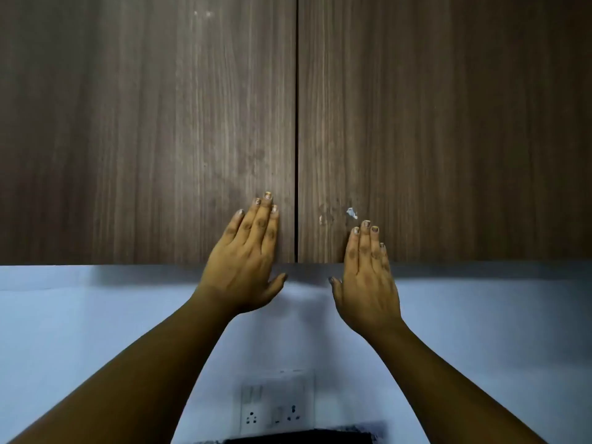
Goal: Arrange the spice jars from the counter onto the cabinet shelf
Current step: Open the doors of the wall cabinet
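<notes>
A wall cabinet with two dark wood-grain doors fills the upper view; both doors are shut, with a thin gap between them. My left hand (248,257) lies flat on the lower corner of the left door (144,123), fingers extended, thumb under the bottom edge. My right hand (368,277) rests flat on the lower corner of the right door (448,123), thumb also below the edge. Neither hand holds anything. No spice jars or shelf show; the doors hide the cabinet's inside.
A pale wall (96,331) runs below the cabinet. A white switch and socket plate (277,405) sits low on the wall between my forearms. A dark object (301,437) shows at the bottom edge. Small white chips (351,213) mark the right door.
</notes>
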Action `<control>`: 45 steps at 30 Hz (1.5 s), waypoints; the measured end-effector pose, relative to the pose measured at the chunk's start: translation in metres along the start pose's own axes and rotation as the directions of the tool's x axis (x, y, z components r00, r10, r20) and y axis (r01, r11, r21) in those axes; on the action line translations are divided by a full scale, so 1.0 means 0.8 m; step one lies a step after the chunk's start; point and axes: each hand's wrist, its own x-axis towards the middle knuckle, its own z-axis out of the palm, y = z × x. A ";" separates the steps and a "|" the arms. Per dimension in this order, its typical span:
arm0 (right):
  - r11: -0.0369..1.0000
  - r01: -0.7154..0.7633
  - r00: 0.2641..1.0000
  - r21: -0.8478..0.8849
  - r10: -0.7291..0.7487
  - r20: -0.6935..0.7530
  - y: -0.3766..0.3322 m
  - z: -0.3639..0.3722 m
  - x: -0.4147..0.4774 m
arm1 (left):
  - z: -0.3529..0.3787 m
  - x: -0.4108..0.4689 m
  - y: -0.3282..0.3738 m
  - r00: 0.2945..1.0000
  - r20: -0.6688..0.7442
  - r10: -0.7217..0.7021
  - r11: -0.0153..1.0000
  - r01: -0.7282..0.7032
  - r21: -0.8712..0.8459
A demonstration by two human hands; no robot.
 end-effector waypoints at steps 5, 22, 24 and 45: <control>0.998 0.035 0.989 -0.048 -0.042 -0.144 0.007 0.017 0.021 | 0.022 0.027 0.020 0.997 -0.066 0.049 0.999 -0.049 0.001; 0.962 0.199 0.946 -0.187 -0.238 -0.220 0.008 -0.003 0.025 | 0.014 0.039 0.036 0.981 -0.129 0.144 0.989 -0.147 -0.011; 0.956 0.217 0.939 -0.196 -0.260 -0.226 0.009 -0.018 0.020 | 0.001 0.037 0.035 0.973 -0.143 0.184 0.981 -0.191 -0.035; 0.964 0.002 0.961 -0.266 -0.076 -0.268 0.026 -0.259 -0.079 | -0.186 0.028 0.149 0.887 -0.430 0.170 0.681 -0.421 -0.599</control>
